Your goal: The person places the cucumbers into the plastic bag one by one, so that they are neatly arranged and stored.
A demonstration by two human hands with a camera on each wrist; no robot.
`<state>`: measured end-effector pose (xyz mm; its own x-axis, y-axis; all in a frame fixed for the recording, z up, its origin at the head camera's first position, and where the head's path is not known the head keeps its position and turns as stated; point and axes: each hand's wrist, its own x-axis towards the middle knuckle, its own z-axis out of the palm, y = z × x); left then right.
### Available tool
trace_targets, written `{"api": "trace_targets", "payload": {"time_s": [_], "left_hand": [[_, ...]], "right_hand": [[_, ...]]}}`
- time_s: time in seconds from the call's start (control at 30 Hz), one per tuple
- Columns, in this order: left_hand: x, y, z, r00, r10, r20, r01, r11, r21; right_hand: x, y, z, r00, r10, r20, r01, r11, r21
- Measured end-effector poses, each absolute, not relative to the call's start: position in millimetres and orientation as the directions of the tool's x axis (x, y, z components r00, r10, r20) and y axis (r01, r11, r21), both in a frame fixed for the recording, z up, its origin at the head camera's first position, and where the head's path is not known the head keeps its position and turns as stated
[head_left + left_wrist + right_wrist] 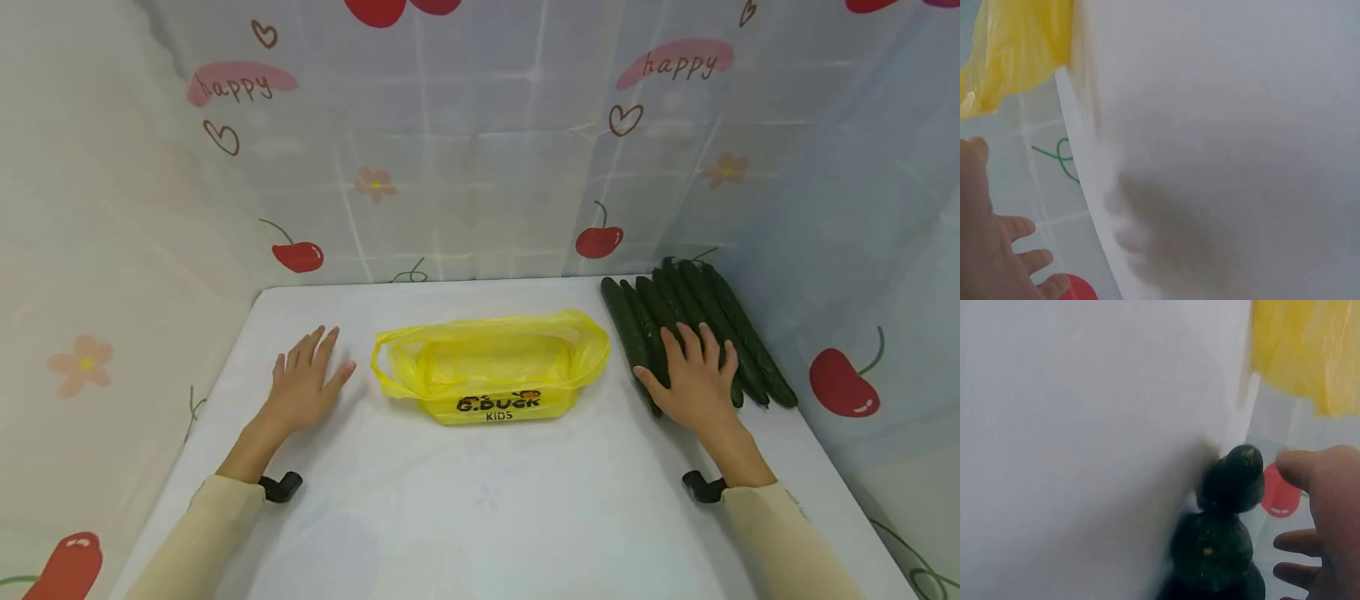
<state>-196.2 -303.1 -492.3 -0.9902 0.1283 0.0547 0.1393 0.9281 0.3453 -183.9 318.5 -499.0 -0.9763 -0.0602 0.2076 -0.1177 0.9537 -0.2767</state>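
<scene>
A yellow plastic bag [435, 404] with "G.DUCK KIDS" printed on its front sits mid-table, its mouth spread wide and its loop handles at the sides. To its left, my left hand [300, 396] is held with spread fingers and nothing in it. Several long dark green cucumbers [750, 350] lie side by side on the right of the table. My right hand [696, 392] is over their near part, fingers spread; whether it touches them I cannot tell. In the right wrist view, cucumber ends [1210, 550] show beside the thumb [1300, 469].
A white cloth covers the table [450, 508]. Behind it hangs a pale curtain [480, 183] printed with cherries, hearts and flowers, and similar sheets close off the left [135, 250] and right [862, 275] sides. A black wrist mount [281, 487] sits at each sleeve.
</scene>
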Motion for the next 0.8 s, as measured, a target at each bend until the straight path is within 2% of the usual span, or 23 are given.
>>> {"api": "trace_targets", "payload": {"time_s": [0.17, 0.33, 0.53, 0.8], "left_hand": [[-204.6, -290.6, -482.4, -0.982, 0.076, 0.176, 0.166, 0.792, 0.588], [-211.9, -270.4, -468.7, -0.962, 0.073, 0.262, 0.255, 0.574, 0.778], [-217.8, -248.6, -461.2, -0.941, 0.115, 0.318, 0.336, 0.420, 0.843], [-224.5, -231.9, -461.4, -0.939, 0.168, 0.299, 0.342, 0.387, 0.857]], "right_hand": [[-183.7, 304.9, -494.6, -0.967, -0.025, 0.254, -0.102, 0.951, -0.291], [-183.1, 295.1, -493.0, -0.965, 0.027, 0.261, -0.035, 0.972, -0.231], [-184.7, 289.9, -496.5, -0.963, 0.046, 0.266, -0.009, 0.979, -0.202], [-186.8, 288.6, -502.4, -0.963, 0.057, 0.264, 0.005, 0.981, -0.194]]}}
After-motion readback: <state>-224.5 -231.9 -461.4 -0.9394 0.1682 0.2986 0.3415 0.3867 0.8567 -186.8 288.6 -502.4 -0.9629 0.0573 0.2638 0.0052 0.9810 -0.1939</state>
